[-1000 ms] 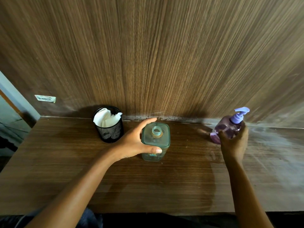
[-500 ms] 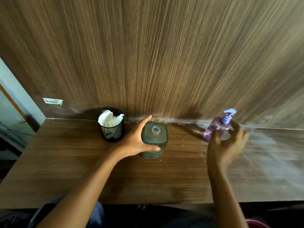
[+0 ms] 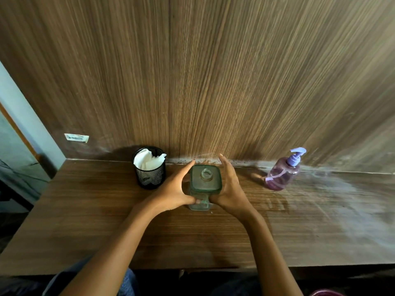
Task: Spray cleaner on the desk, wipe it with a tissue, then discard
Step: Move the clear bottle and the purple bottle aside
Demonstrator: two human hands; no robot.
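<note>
Left hand (image 3: pixel 173 193): wraps the jar's (image 3: pixel 205 180) left side, fingers reaching behind it, thumb across the front.
Right hand (image 3: pixel 229 189): cups the jar's right side, fingers nearly straight, thumb pressed on the front.
Jar: green, upright at mid-desk, held between both hands.
Pump bottle (image 3: pixel 282 174): purple, upright by the wall (image 3: pixel 213 82), off to the right, apart from the hands.
Tissues (image 3: pixel 147 160): white, stuffed in a black mesh cup (image 3: pixel 151 178) just left of the left hand.
Desk (image 3: pixel 106 221): wood, with a pale hazy film on its right part.
</note>
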